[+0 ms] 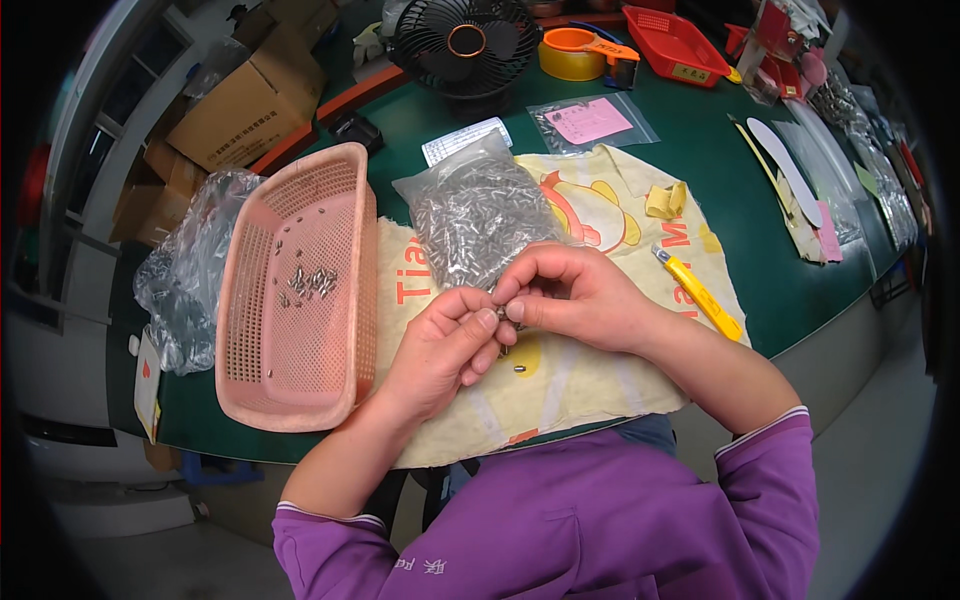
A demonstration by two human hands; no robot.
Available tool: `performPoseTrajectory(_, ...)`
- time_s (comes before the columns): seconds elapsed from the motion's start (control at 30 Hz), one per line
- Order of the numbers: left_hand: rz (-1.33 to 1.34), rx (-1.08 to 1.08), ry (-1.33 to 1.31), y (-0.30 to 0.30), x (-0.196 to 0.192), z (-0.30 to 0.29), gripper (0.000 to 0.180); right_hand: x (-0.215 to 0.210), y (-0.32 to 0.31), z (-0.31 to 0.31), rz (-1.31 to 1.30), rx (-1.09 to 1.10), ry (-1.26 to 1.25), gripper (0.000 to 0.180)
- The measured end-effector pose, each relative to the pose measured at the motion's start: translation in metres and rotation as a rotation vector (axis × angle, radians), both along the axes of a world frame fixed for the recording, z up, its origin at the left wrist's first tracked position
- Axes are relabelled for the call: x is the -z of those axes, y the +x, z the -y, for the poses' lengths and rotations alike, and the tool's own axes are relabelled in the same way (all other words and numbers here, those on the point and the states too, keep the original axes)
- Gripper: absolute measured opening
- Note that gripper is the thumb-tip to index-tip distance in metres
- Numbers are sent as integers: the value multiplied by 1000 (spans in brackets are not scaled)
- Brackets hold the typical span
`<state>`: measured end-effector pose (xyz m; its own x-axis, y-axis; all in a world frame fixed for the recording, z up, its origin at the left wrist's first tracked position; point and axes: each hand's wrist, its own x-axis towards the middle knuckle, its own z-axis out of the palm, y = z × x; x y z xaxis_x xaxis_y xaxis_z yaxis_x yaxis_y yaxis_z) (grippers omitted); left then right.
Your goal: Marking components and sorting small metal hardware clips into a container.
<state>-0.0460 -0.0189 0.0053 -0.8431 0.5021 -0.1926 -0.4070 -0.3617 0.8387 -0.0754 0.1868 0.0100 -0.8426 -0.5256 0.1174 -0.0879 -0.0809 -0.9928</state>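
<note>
My left hand (438, 348) and my right hand (585, 298) meet over a pale yellow printed cloth (620, 375), fingertips pinched together. Between them shows a bit of a small metal part (502, 314), mostly covered by the fingers. More small metal may sit under the curled fingers, too hidden to tell. Just beyond the hands lies a clear plastic bag (475, 215) full of small silvery metal pins. One loose metal pin (519, 369) rests on the cloth below my fingers. To the left, a pink perforated basket (300, 375) holds several small metal parts (312, 283).
A yellow utility knife (698, 293) lies on the cloth at right, below a crumpled yellow scrap (665, 201). Farther back are a black fan (465, 50), orange-and-yellow tape (575, 55), a red tray (678, 45) and a bag with a pink slip (592, 122). Crumpled plastic (190, 270) flanks the basket.
</note>
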Motion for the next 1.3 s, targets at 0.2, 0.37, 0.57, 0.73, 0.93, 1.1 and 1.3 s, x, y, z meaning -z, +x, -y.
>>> performPoseTrajectory(0.2,22,-35,4,1,1,-2,10,2,-1,1,-24,17,20,14)
performPoseTrajectory(0.37,33,-38,-14,1,-1,-2,9,2,-1,0,-19,6,2,13)
performPoseTrajectory(0.57,51,-38,-13,1,-3,-4,10,2,-1,1,-20,9,0,13)
performPoseTrajectory(0.73,22,-19,-55,2,0,-2,16,-3,1,0,33,-28,66,10)
performPoseTrajectory(0.93,35,-20,-61,2,-1,-3,13,-8,3,-1,-250,69,154,11)
performPoseTrajectory(1.1,58,-23,47,0,-3,-2,10,-7,0,-3,-443,161,211,10)
performPoseTrajectory(1.3,-13,-57,175,-2,-5,1,11,-9,-6,-16,-814,47,547,9)
